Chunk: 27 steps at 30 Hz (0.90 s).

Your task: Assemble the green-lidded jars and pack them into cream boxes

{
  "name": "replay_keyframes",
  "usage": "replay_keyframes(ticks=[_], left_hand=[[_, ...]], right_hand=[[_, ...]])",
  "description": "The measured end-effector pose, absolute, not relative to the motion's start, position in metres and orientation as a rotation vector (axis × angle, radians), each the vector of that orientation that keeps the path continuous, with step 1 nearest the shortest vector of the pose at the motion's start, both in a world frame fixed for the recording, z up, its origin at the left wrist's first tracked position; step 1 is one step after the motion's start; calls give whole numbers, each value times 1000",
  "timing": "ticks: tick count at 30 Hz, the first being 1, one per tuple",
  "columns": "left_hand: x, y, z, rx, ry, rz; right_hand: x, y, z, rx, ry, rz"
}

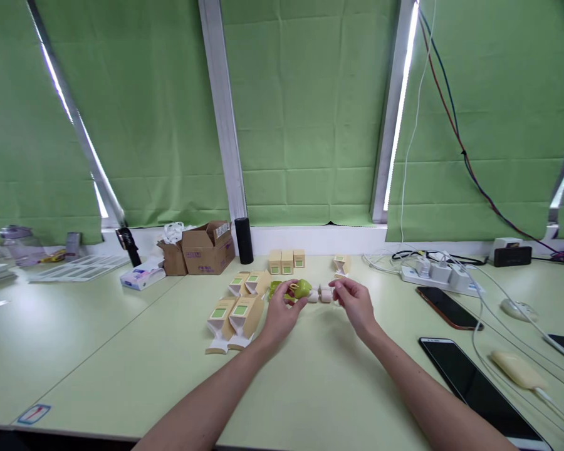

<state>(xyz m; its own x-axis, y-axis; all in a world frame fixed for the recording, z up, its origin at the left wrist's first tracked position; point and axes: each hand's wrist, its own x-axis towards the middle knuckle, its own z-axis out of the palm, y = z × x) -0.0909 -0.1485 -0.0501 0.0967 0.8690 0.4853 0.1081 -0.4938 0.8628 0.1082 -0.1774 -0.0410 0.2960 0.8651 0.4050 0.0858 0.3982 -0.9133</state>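
Observation:
My left hand (282, 311) is closed around a small rounded green case (302, 288) with a cream-coloured loop. More green items (274, 287) lie just behind the fingers, partly hidden. My right hand (356, 305) hovers to the right with thumb and fingertips pinched; whatever they may hold is too small to make out. Between the hands sit small white rolls (326, 294) on the table. Left of my left hand, several cream cardboard boxes with green labels (247, 314) lie with their flaps open. Another such box (342, 264) stands behind my right hand.
Small closed boxes (286, 262) stand in a row at the back. A brown carton (208, 249), a black cylinder (244, 240) and a tissue pack (143, 275) are at the back left. On the right are a power strip (439, 279), phone (449, 307), tablet (474, 388) and cables.

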Motion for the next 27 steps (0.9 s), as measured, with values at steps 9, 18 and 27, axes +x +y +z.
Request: replay_keyframes(ticks=[9, 18, 27], left_hand=[[-96, -146, -45, 1528, 942, 1455], [-97, -146, -44, 1507, 959, 1465], [-97, -141, -48, 1512, 954, 1499]], right_hand=[[154, -182, -23, -1712, -1816, -453], [167, -186, -19, -2147, -2007, -285], [119, -197, -20, -1935, -2216, -214]])
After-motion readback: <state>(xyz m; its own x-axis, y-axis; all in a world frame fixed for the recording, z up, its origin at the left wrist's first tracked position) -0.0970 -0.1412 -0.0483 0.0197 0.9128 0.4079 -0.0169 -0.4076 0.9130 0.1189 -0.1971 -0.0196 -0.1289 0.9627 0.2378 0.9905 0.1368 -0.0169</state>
